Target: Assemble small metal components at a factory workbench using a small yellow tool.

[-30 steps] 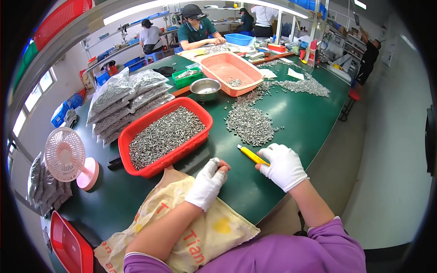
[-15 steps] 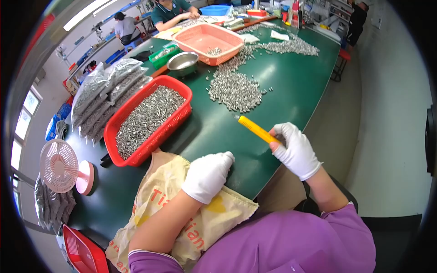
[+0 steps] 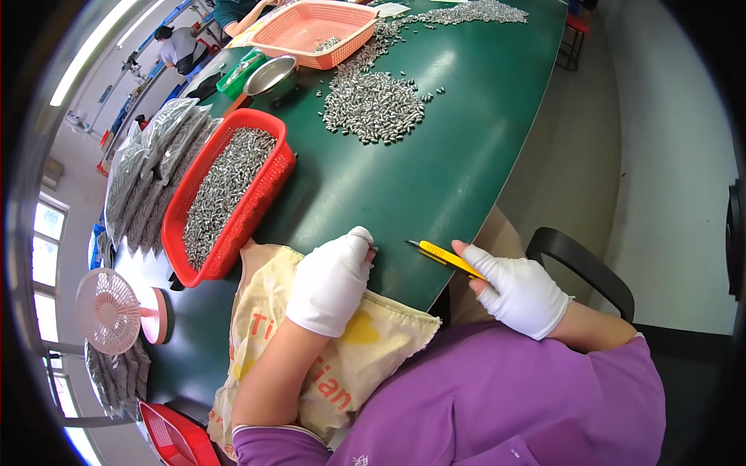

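Note:
My right hand (image 3: 522,297), in a white glove with bare fingertips, grips a yellow utility knife (image 3: 449,258). The knife's dark tip points left toward my left hand (image 3: 332,281), with a short gap between them. My left hand wears a white glove too, and its fingers are curled closed above the table edge. A small greyish bit shows at those fingertips, too small to name. Under my left wrist and forearm lies a cream cloth with red lettering and yellow patches (image 3: 264,299). Beyond both hands is a pile of small silver metal pins (image 3: 373,109) on the green table (image 3: 458,147).
A red basket (image 3: 268,190) full of similar metal pieces stands left, beside stacked filled plastic bags (image 3: 148,167). Farther back are a metal bowl (image 3: 272,80), a green container (image 3: 239,74) and a pink basket (image 3: 303,31). A pink fan (image 3: 113,311) stands far left; a black armrest (image 3: 587,268) is at right.
The view has tilted and shifted, so the table things sit higher in it. My right hand has lowered the knife, and its tip is now about level with my left fingers.

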A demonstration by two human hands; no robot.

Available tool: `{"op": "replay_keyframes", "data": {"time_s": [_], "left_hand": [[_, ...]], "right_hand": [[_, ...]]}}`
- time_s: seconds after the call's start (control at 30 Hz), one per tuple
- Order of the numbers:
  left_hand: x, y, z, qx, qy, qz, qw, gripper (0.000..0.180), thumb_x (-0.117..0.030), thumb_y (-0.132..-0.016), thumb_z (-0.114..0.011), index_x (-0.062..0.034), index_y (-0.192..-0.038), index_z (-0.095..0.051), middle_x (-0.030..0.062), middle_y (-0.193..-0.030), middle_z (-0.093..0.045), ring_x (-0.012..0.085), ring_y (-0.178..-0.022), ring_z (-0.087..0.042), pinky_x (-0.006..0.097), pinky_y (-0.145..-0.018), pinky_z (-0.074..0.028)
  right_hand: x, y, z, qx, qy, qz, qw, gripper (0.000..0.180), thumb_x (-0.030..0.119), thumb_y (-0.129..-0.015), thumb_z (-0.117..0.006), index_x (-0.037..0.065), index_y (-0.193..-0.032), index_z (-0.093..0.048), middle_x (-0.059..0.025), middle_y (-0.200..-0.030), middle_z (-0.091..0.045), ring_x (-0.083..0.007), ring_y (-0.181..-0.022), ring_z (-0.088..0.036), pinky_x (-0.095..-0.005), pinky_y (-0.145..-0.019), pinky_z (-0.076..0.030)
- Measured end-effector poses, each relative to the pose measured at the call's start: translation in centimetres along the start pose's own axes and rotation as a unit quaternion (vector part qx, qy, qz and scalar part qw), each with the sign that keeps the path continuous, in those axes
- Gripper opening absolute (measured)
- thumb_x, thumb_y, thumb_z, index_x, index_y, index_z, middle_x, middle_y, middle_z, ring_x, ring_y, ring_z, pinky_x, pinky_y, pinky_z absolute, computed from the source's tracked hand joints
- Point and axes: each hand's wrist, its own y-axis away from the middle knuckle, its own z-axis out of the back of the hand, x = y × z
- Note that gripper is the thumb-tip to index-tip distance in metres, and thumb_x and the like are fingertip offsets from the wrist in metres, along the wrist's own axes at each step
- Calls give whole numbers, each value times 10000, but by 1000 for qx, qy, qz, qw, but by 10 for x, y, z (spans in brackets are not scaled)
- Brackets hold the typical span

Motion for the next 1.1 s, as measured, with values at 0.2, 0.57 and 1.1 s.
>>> {"op": "replay_keyframes", "data": {"time_s": [0.2, 0.57, 1.1], "left_hand": [[-7, -1, 4, -1, -32, 16, 999, 137, -11, -791, -624, -49, -906, -559, 137, -780, -643, 314, -769, -654, 369, -680, -517], [-7, 0, 1, -20, -23, 28, 999, 124, -142, -838, -627, -80, -892, -534, 141, -781, -640, 352, -753, -632, 437, -656, -501], [-10, -1, 2, -14, -11, 45, 999, 115, -66, -813, -646, -45, -869, -547, 153, -770, -631, 344, -751, -636, 387, -665, -503]], "right_hand": [[13, -11, -9, -38, 54, 74, 995, 605, 97, -843, -575, 147, -1426, -423, -83, -636, -610, -257, -517, -601, -371, -508, -499], [22, -21, -13, -19, 48, 97, 994, 626, 85, -788, -587, 146, -1400, -469, -67, -611, -599, -249, -496, -595, -377, -466, -483], [19, -23, -18, -1, 14, 89, 996, 620, 94, -804, -573, 130, -1410, -444, -72, -683, -643, -257, -532, -621, -365, -494, -507]]}}
